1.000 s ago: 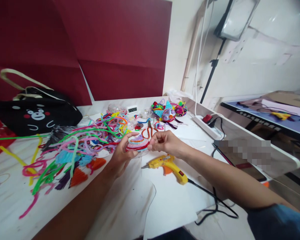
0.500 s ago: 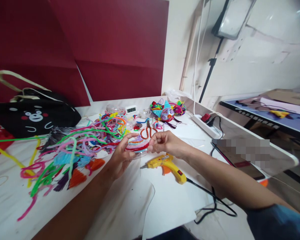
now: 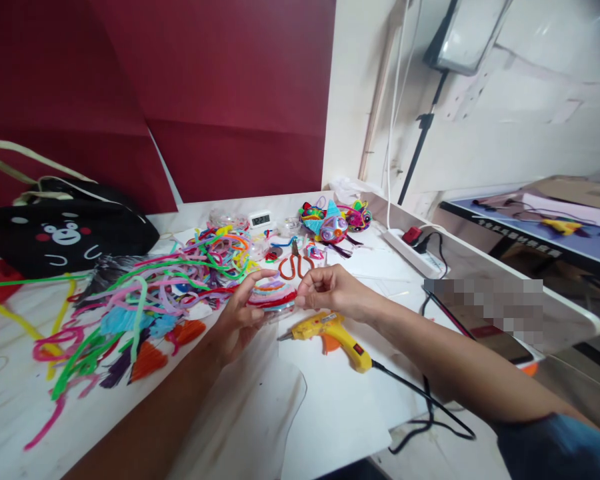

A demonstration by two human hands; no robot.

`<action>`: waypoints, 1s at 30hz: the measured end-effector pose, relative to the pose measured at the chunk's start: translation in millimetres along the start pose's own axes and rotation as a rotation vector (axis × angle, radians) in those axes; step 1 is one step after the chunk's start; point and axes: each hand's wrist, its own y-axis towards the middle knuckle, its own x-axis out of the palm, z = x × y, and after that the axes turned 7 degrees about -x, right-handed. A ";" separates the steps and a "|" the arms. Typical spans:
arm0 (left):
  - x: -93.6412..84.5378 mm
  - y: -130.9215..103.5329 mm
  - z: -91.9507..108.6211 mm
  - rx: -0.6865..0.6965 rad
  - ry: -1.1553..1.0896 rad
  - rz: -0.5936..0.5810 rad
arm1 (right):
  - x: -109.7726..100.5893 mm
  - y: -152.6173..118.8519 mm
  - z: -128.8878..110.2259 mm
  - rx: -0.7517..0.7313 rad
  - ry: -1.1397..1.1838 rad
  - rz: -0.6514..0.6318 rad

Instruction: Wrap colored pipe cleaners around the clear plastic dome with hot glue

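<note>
A rounded clear plastic piece point(image 3: 279, 308) covered with curved stripes of pipe cleaner in purple, orange, pink, red and light blue is held up over the table. My left hand point(image 3: 240, 313) grips it from the left, thumb and fingers around its edge. At its right edge my right hand point(image 3: 325, 288) is closed in a pinch at the end of the red pipe cleaner point(image 3: 273, 301); its fingertips partly hide that end. Just below my right hand lies a yellow hot glue gun point(image 3: 330, 328), nozzle to the left. Orange-handled scissors point(image 3: 296, 263) lie just behind the piece.
Tangled pipe cleaners point(image 3: 180, 273) and tassels point(image 3: 150, 360) spread over the left side. Finished colourful ornaments point(image 3: 333, 223) and a small digital clock point(image 3: 260, 219) stand at the back. A power strip point(image 3: 415, 253), a phone point(image 3: 480, 323) and the glue gun's black cord point(image 3: 405, 380) are on the right.
The view has shifted slightly. Both hands stay at the striped piece, which is turned a little so that more of its stripes show; my right fingers have shifted slightly at its edge.
</note>
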 end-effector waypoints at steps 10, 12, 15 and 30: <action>-0.9 -0.6 -2.7 -0.049 -0.015 -0.052 | 1.6 -7.2 -1.0 0.026 0.037 0.002; -1.1 -0.4 -3.4 -0.050 -0.021 -0.062 | 1.9 -7.7 -0.4 0.016 0.059 -0.004; -0.3 -0.7 -3.7 -0.063 -0.020 -0.058 | 2.2 -7.6 1.0 0.026 0.097 -0.008; 0.5 0.6 -10.4 -0.077 0.027 -0.010 | 4.2 -9.7 11.5 0.097 0.146 0.067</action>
